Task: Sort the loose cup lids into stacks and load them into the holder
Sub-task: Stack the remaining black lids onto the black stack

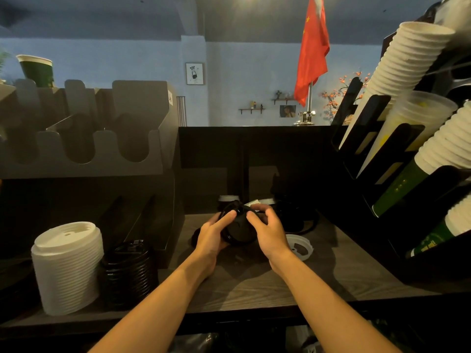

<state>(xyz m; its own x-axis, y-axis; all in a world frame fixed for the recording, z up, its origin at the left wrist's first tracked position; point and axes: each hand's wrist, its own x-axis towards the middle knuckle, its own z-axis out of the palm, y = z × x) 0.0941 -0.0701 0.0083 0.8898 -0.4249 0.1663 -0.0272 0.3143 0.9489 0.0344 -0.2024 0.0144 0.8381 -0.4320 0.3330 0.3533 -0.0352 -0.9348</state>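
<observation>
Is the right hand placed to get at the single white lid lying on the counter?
Likely yes: the white lid lies uncovered right beside the right hand, though that hand now grips black lids.

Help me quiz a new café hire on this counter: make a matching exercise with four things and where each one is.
Things
1. tall white lid stack
2. single white lid
3. green cup
4. centre black lids

Places
A. gripped by the left hand and right hand
B. above the grey holder, far left
C. standing at the counter's left end
D. flat on the counter, just right of the right hand

Pairs: 1-C, 2-D, 3-B, 4-A
</observation>
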